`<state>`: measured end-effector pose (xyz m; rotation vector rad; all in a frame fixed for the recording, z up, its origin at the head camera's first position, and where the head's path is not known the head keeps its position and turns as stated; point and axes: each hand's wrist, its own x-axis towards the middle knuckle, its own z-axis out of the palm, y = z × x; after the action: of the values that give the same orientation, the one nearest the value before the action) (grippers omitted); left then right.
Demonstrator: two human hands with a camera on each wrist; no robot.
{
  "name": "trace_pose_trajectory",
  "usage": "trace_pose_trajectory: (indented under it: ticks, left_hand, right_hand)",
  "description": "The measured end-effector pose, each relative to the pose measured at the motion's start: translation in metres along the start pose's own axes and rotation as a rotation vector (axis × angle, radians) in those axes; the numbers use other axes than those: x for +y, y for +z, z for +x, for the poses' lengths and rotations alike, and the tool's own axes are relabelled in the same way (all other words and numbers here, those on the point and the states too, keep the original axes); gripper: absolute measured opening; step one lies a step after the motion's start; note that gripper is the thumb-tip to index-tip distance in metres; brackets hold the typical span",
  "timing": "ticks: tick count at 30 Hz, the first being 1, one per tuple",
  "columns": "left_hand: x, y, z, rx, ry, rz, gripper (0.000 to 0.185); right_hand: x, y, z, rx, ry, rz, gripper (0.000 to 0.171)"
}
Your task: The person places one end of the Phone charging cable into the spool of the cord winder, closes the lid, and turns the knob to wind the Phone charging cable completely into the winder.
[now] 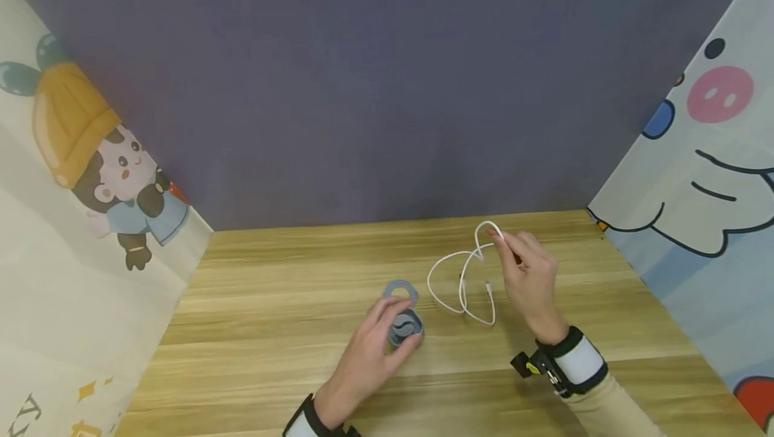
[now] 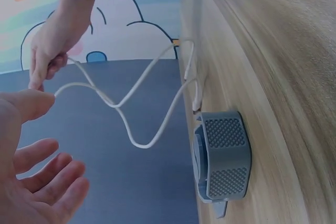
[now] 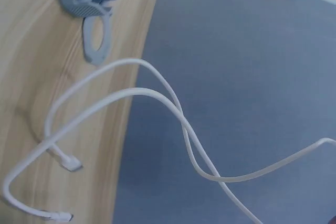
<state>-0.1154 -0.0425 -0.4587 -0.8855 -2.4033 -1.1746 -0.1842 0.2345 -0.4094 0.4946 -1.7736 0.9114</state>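
Note:
My right hand (image 1: pixel 532 282) pinches a white charging cable (image 1: pixel 463 286) between thumb and fingertips, holding part of it up off the table. The rest hangs in loose loops, and both connector ends (image 3: pixel 71 163) show low by the wood in the right wrist view. A small grey case (image 1: pixel 406 327) with ridged sides and a round swirl-marked face sits on the table. From it sticks out a flat grey loop (image 3: pixel 94 56). Over the case hovers my left hand (image 1: pixel 371 349), its fingers spread. The left wrist view shows a gap between that hand and the case (image 2: pixel 228 156).
A wood-grain table (image 1: pixel 272 302) lies beneath everything. Behind it rises a dark grey panel (image 1: pixel 387 87). Cartoon-printed panels stand at the left (image 1: pixel 36 235) and right (image 1: pixel 677 188) sides.

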Motion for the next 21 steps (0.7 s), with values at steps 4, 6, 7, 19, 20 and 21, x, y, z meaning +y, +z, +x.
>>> trace_pose_trajectory:
  ticks: [4,6,7,19,20,21]
  left_hand:
    - [0.001,0.0,0.002,0.035,0.025,-0.024,0.051]
    - [0.003,-0.001,0.003,0.049,0.026,-0.041,0.049]
    - [0.004,-0.001,0.004,0.057,0.025,-0.05,0.049]
    - [0.018,-0.009,0.016,0.249,0.203,-0.067,0.046]
    - [0.02,-0.011,0.017,0.26,0.213,-0.072,0.046]
    - [0.022,-0.012,0.018,0.268,0.22,-0.079,0.047]
  right_hand:
    - [-0.01,0.002,0.005,0.036,-0.05,0.032,0.043]
    - [-0.018,0.002,0.008,0.049,-0.078,0.038,0.046]
    - [-0.021,0.002,0.009,0.053,-0.092,0.041,0.046]
    - [-0.067,0.003,0.016,0.006,-0.259,0.076,0.041]
    - [-0.07,0.004,0.016,0.002,-0.274,0.081,0.04]
    - [-0.073,0.004,0.016,-0.002,-0.292,0.091,0.04]
